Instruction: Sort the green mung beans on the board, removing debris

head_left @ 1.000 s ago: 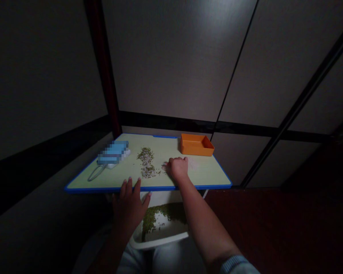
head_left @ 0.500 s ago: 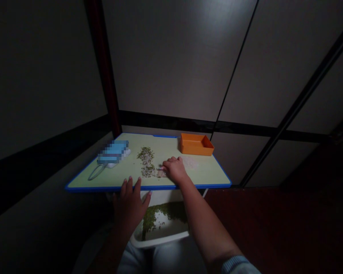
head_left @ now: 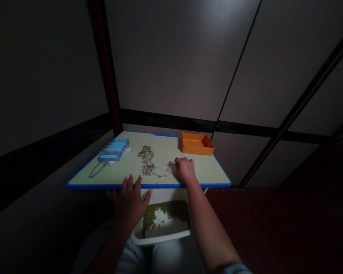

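Note:
My right hand (head_left: 185, 169) is closed at the right of the pale green tabletop (head_left: 122, 177), its fingers curled round a thin, pale, flat piece (head_left: 171, 167) whose kind I cannot make out. To its left lies a long patch of mixed green and whitish grains (head_left: 147, 161), with a few strays trailing toward the hand. My left hand (head_left: 131, 199) is open, fingers spread, the tips touching the blue front edge of the table. Below that edge, a white tub (head_left: 160, 241) holds green grains (head_left: 170, 207) heaped along its far and left sides.
An orange open box (head_left: 197, 148) stands at the back right of the table. At the left lies a blurred blue item (head_left: 114, 149) on something white, with a looped strap (head_left: 97, 170). Dark wall panels (head_left: 171, 57) rise behind the table.
My right hand has slid right across the tabletop with the flat piece, away from the grain patch, leaving a thin trail of grains. My left hand has stayed in place.

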Demonstrator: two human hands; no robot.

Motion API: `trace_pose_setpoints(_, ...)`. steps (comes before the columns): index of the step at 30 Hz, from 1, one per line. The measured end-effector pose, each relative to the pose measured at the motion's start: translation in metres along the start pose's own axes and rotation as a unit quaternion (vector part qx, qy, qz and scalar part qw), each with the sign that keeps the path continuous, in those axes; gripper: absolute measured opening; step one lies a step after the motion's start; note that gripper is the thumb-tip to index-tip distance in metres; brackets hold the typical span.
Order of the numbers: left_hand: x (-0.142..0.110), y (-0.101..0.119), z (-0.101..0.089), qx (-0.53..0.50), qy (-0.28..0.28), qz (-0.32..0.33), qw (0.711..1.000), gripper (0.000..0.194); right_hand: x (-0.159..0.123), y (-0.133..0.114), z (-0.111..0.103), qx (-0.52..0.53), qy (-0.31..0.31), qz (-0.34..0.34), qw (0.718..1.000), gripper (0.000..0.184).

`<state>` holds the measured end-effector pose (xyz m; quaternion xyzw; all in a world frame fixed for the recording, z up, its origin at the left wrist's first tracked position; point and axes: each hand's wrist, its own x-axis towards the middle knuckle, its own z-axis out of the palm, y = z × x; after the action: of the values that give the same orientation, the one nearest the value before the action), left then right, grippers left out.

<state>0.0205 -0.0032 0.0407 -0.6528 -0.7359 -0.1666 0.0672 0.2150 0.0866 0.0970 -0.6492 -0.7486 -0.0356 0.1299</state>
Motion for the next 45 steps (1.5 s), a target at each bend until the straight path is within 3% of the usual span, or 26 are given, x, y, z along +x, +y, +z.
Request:
trace_pose_setpoints(9,0.000,0.000,0.001,0.008,0.004,0.001,1.000,0.058,-0.007,-0.014,0.006,-0.012,-0.029,-0.082,0.996,0.031)
trace_pose_setpoints(23,0.000,0.000,0.001,0.010,0.005,0.004,1.000,0.058,-0.003,-0.018,0.004,-0.052,-0.049,-0.038,0.997,0.030)
trace_pose_setpoints(34,-0.001,0.000,0.000,0.005,0.006,0.002,1.000,0.057,-0.004,-0.022,0.007,-0.036,-0.041,-0.094,0.994,0.029)
trace_pose_setpoints(45,-0.002,0.000,-0.001,-0.003,0.006,0.004,1.000,0.058,-0.001,-0.028,0.002,-0.048,-0.037,-0.077,0.995,0.028)
